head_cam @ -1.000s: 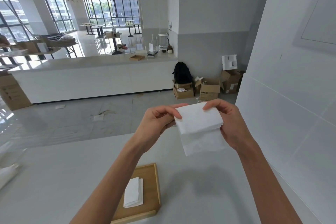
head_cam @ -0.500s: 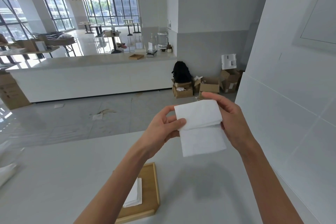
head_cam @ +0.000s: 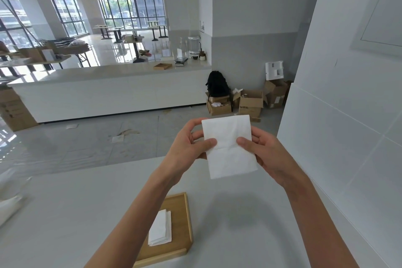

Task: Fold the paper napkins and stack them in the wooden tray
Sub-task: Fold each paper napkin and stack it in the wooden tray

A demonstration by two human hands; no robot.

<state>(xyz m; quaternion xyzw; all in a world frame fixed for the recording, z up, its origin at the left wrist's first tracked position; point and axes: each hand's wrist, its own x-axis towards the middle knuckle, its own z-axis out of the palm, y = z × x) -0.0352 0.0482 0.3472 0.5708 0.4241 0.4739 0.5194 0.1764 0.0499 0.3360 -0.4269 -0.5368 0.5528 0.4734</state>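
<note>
Napkin (head_cam: 228, 146) now flat between both thumbs

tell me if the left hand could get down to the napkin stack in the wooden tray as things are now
Probably yes, but not freely: the left hand and right hand both pinch the raised napkin. The stack in the wooden tray lies uncovered below the left forearm.

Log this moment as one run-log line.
stage: folding | left hand: holds napkin | right hand: holds napkin | napkin: in air above table | tray: holds folded stack
</note>
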